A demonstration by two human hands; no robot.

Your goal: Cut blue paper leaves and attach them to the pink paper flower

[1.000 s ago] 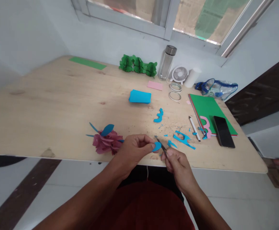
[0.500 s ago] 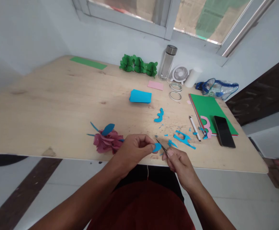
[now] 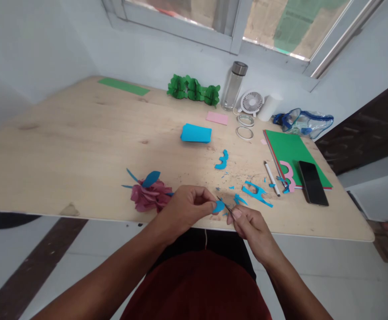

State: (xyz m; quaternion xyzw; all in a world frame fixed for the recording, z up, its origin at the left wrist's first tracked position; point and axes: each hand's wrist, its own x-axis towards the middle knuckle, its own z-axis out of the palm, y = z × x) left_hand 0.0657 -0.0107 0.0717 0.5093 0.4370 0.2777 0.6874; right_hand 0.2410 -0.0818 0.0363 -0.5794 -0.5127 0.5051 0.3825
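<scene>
My left hand (image 3: 194, 204) pinches a small piece of blue paper (image 3: 218, 206) between thumb and fingertips. In my right hand (image 3: 249, 226) is a pair of small dark scissors (image 3: 226, 206); the slim blades point up and left against the paper's right edge, and the handles are hidden in my fist. Left of my left hand lies a dark pink paper flower (image 3: 150, 195) with blue paper leaves (image 3: 151, 179). Blue paper offcuts (image 3: 258, 194) and tiny scraps are scattered on the wooden table (image 3: 90, 146) just beyond my right hand.
A folded blue paper stack (image 3: 196, 133) and a wavy blue cutout (image 3: 222, 160) lie ahead. On the right are a white pen (image 3: 272, 178), green paper sheets (image 3: 295, 153) and a phone (image 3: 313, 182). Along the wall stand green paper decorations (image 3: 194, 90), a bottle (image 3: 234, 86) and a small fan (image 3: 252, 102).
The blades and the blue paper have shifted slightly against each other; more of the paper's rounded edge shows. Both hands stay almost in place, and the whole view has moved a little.
</scene>
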